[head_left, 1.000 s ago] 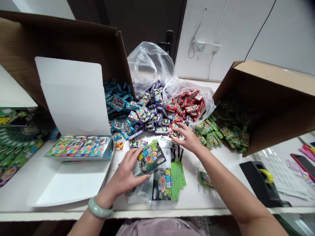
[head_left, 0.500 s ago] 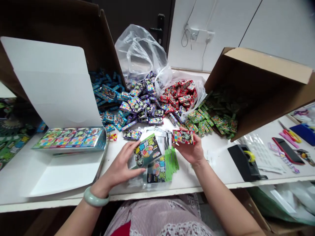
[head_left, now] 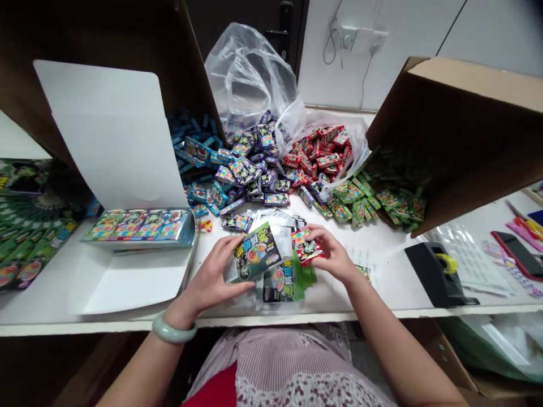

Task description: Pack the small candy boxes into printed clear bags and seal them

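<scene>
My left hand [head_left: 216, 278] holds a green and black printed packet [head_left: 257, 253] between thumb and fingers. In my right hand [head_left: 331, 254] is a small red box [head_left: 306, 246], tilted and close to the packet's right edge. Below both hands lies a stack of similar green and black packets [head_left: 278, 282] on the white table. Behind them are piles of small purple boxes [head_left: 254, 169], red boxes [head_left: 322, 152], green boxes [head_left: 354, 198] and blue boxes [head_left: 193, 152].
An open white display box [head_left: 131, 277] with a row of small boxes stands at left. Large cartons rise at both back corners, the right one [head_left: 475, 141] tilted. A tape dispenser [head_left: 439, 275] and a phone [head_left: 518, 254] lie at right. A clear plastic bag [head_left: 254, 79] is behind.
My right hand has turned the red box to a tilt and brought it nearer the packet in my left hand. The whole view has shifted a little.
</scene>
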`<state>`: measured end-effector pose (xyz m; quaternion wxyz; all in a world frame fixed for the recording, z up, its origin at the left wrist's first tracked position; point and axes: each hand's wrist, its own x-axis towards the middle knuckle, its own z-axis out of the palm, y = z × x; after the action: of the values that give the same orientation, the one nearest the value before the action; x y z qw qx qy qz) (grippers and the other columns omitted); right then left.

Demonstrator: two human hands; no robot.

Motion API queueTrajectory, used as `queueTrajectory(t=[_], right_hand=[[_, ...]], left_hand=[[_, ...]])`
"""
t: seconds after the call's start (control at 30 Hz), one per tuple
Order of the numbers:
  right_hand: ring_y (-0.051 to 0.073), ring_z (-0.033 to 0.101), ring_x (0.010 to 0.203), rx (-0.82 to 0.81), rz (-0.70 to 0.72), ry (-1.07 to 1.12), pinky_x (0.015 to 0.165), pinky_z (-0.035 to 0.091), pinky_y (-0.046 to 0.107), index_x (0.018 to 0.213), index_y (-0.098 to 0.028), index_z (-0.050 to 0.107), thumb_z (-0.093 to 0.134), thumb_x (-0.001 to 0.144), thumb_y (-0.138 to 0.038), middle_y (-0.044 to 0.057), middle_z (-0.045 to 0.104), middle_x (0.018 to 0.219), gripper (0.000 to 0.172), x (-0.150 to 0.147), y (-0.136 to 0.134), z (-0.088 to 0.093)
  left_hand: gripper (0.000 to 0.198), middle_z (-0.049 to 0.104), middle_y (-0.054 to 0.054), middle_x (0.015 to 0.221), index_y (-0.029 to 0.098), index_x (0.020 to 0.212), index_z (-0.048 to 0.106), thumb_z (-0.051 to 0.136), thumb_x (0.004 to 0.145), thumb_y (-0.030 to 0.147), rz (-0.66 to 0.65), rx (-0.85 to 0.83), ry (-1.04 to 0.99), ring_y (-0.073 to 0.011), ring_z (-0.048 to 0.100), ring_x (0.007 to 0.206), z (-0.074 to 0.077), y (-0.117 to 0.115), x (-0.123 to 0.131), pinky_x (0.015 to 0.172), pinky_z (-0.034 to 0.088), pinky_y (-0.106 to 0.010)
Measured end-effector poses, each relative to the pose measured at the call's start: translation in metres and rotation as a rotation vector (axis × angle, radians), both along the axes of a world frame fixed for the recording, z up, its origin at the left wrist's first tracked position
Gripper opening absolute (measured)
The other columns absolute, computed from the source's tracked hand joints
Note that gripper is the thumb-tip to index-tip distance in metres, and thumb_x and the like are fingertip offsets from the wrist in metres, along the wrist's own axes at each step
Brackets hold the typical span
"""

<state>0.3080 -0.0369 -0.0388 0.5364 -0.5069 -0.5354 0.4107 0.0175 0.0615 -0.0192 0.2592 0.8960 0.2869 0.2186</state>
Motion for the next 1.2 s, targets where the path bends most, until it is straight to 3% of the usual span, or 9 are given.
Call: queueTrajectory(t=[0.17, 0.27, 0.53, 0.67, 0.83, 1.0, 1.2], right_hand=[[0.028, 0.039, 0.133, 0.126, -0.109, -0.261, 0.106, 0.038, 0.047, 0.102, -0.026, 0.050, 0.075, 0.072, -0.042, 0.012, 0.036, 0.141, 0.042, 0.005, -0.008, 0.004], [0.029, 0.038, 0.134, 0.205, -0.193, -0.331, 0.109, 0.033, 0.051, 0.106, -0.027, 0.050, 0.073, 0.074, -0.041, 0.012, 0.039, 0.139, 0.041, 0.010, -0.011, 0.012], [0.030, 0.039, 0.132, 0.194, 0.136, -0.647, 0.107, 0.035, 0.050, 0.113, -0.026, 0.054, 0.076, 0.074, -0.037, 0.012, 0.041, 0.141, 0.046, 0.018, -0.012, 0.047], [0.029, 0.038, 0.133, 0.174, 0.206, -0.682, 0.108, 0.035, 0.050, 0.113, -0.026, 0.055, 0.075, 0.075, -0.039, 0.011, 0.040, 0.143, 0.046, 0.023, -0.014, 0.054], [0.028, 0.041, 0.132, 0.117, 0.319, -0.622, 0.106, 0.037, 0.049, 0.112, -0.027, 0.055, 0.075, 0.075, -0.040, 0.010, 0.043, 0.141, 0.044, 0.025, -0.011, 0.059], [0.028, 0.039, 0.133, 0.133, 0.322, -0.692, 0.107, 0.036, 0.051, 0.114, -0.025, 0.054, 0.073, 0.078, -0.042, 0.012, 0.041, 0.142, 0.045, 0.024, -0.001, 0.063], [0.029, 0.034, 0.136, 0.150, 0.320, -0.689, 0.108, 0.035, 0.050, 0.124, -0.025, 0.047, 0.075, 0.069, -0.054, 0.014, 0.037, 0.146, 0.068, 0.012, 0.003, 0.048]], left_hand=[[0.086, 0.042, -0.012, 0.134, 0.028, 0.146, 0.024, 0.072, 0.076, 0.043, -0.006, 0.007, 0.022, -0.0319, 0.043, 0.126, -0.003, 0.003, 0.002, 0.108, 0.038, -0.052], [0.088, 0.041, -0.012, 0.134, 0.028, 0.146, 0.024, 0.073, 0.075, 0.042, -0.053, 0.007, 0.033, -0.0318, 0.043, 0.126, -0.005, 0.004, 0.005, 0.108, 0.038, -0.051], [0.096, 0.040, -0.014, 0.134, 0.026, 0.148, 0.022, 0.077, 0.071, 0.042, -0.161, 0.035, 0.019, -0.0335, 0.041, 0.126, -0.009, 0.006, 0.018, 0.106, 0.038, -0.054], [0.095, 0.039, -0.014, 0.135, 0.025, 0.148, 0.022, 0.076, 0.071, 0.042, -0.168, 0.025, 0.023, -0.0331, 0.040, 0.126, -0.011, 0.006, 0.018, 0.107, 0.038, -0.053], [0.096, 0.040, -0.013, 0.135, 0.025, 0.148, 0.022, 0.075, 0.071, 0.045, -0.201, 0.006, 0.012, -0.0332, 0.041, 0.126, -0.011, 0.005, 0.018, 0.106, 0.039, -0.052], [0.096, 0.040, -0.014, 0.133, 0.023, 0.147, 0.026, 0.077, 0.069, 0.048, -0.235, -0.048, -0.041, -0.0334, 0.043, 0.124, -0.012, 0.003, 0.023, 0.104, 0.041, -0.051], [0.096, 0.041, -0.014, 0.133, 0.022, 0.146, 0.027, 0.078, 0.068, 0.048, -0.186, -0.055, -0.035, -0.0324, 0.043, 0.124, -0.019, -0.001, 0.025, 0.105, 0.041, -0.050]])
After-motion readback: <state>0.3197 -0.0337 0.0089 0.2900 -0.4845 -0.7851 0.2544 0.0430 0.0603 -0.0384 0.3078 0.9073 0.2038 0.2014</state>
